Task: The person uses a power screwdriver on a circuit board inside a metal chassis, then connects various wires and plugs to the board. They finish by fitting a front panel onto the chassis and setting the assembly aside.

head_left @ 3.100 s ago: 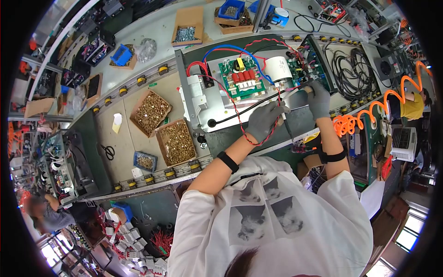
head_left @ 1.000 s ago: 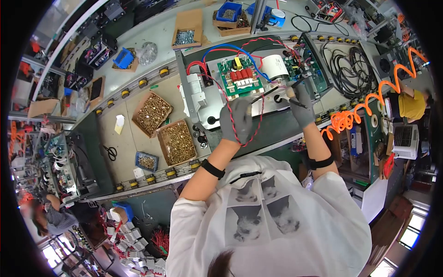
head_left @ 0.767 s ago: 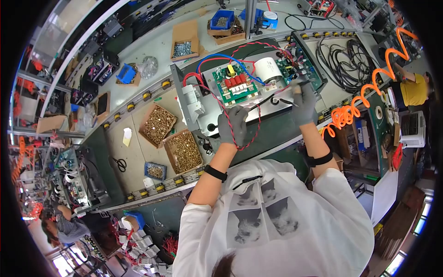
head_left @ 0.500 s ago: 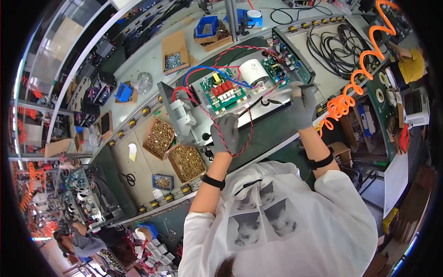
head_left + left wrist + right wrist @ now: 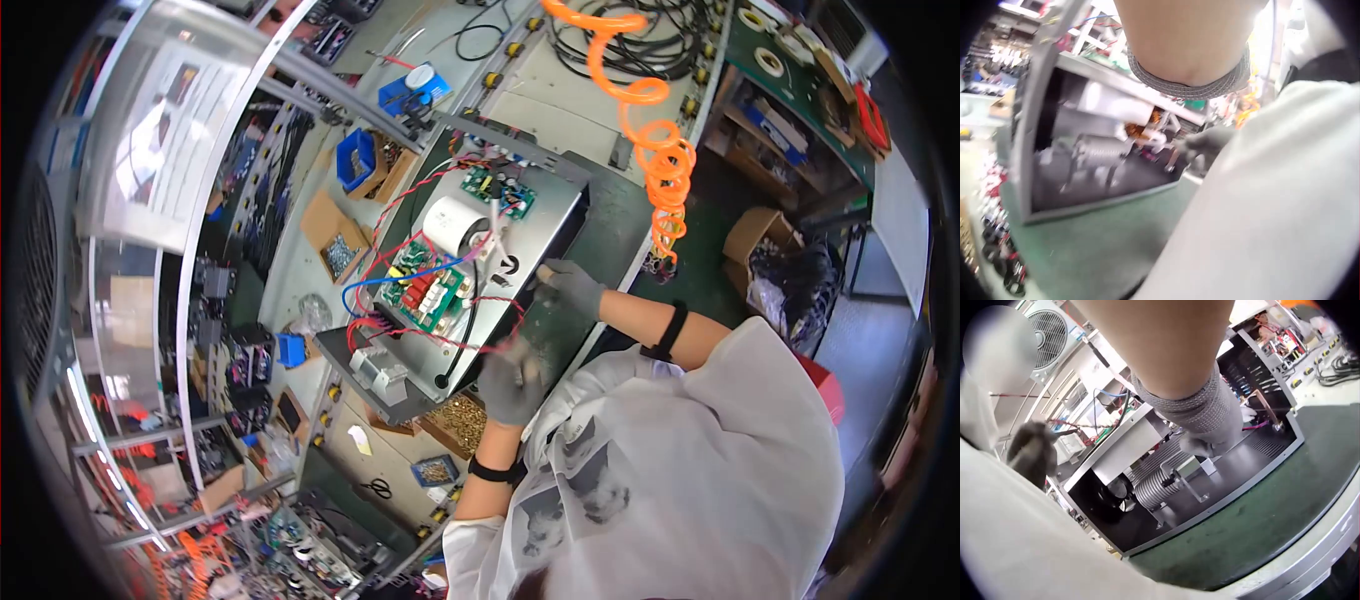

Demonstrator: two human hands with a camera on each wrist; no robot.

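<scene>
A metal chassis [image 5: 540, 215] carries a green circuit board [image 5: 425, 297], a white cylinder [image 5: 455, 226] and loose wiring. My gloved left hand [image 5: 512, 385] is near its lower corner, fingers bent and blurred, beside a loop of red twisted wire [image 5: 440, 336]. Whether it grips the wire is unclear. My gloved right hand [image 5: 570, 287] is at the chassis's near long side; in the right wrist view the right hand [image 5: 1213, 428] reaches into the open side, above a ribbed coil [image 5: 1157, 489]. Its fingertips are partly hidden. A black cable [image 5: 472, 325] lies across the top plate.
The chassis rests on a green board [image 5: 620, 210]. Cartons of brass screws [image 5: 458, 425], a small blue tray [image 5: 435, 471] and scissors [image 5: 377, 488] are to the lower left. An orange coiled hose [image 5: 662, 165] hangs at the right. Blue bins [image 5: 355, 160] stand beyond the chassis.
The head view has swung, so the chassis appears more steeply angled. My right hand has gone from above the top plate to the near side. The black cable no longer runs to my left hand.
</scene>
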